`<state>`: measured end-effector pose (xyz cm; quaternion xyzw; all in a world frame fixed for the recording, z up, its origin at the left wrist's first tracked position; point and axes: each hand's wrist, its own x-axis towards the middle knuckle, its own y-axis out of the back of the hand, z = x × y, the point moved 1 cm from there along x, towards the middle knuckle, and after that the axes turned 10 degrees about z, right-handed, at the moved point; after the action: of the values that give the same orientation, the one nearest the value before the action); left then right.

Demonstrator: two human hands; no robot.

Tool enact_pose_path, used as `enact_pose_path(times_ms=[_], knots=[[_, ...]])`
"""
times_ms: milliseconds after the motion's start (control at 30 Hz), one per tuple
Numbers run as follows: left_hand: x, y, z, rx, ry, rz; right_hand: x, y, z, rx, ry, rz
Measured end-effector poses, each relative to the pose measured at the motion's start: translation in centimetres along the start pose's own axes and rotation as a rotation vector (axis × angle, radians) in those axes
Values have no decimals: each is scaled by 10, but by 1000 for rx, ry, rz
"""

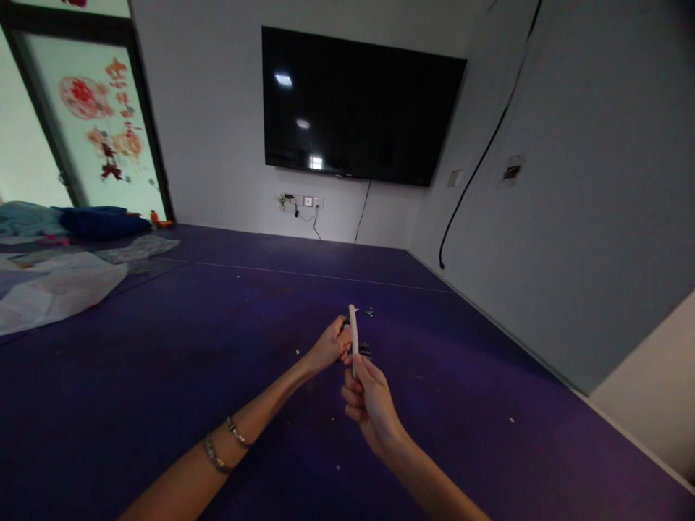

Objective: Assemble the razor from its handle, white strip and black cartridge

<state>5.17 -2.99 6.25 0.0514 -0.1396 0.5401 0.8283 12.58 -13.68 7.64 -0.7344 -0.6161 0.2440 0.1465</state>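
Note:
Both my arms reach out over a purple carpeted floor (163,376). My right hand (369,405) grips the lower end of a slim white stick-like object (352,329) that stands upright. My left hand (331,344) pinches something small and dark beside the stick's middle; I cannot tell what it is. A dark piece (365,350) shows just right of the stick. Two bracelets (225,441) sit on my left forearm.
A large black TV (352,108) hangs on the white wall ahead, with sockets and cables (304,202) below it. White sheets (54,289) and blue bedding (98,221) lie at the far left by a glass door. Small bits (369,312) dot the carpet.

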Motion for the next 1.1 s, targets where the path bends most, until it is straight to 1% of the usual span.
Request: enact_pose_path(times_ms=[100, 200, 267, 367, 533, 700, 900, 1033, 1100], knots=[[0, -1, -1, -3, 2, -15, -2, -1, -1, -2, 25, -2], [1, -1, 0, -4, -26, -14, -3, -3, 1, -8, 68, 31], [3, 1, 2, -13, -34, 5, -4, -4, 7, -31, 59, 55], [4, 2, 5, -19, -37, 41, -6, -6, 12, -68, 41, 51], [2, 3, 10, 13, -39, 55, -3, -10, 7, -50, 113, 60], [2, 3, 10, -4, -42, 54, -6, -9, 9, -49, 31, 42], [3, 2, 9, -46, -31, 33, -3, -9, -2, 11, 102, 41], [3, 2, 13, -56, -52, 62, -5, -7, 5, -54, 50, 41], [3, 3, 15, -60, -51, 76, -5, -7, 6, -61, 53, 27]])
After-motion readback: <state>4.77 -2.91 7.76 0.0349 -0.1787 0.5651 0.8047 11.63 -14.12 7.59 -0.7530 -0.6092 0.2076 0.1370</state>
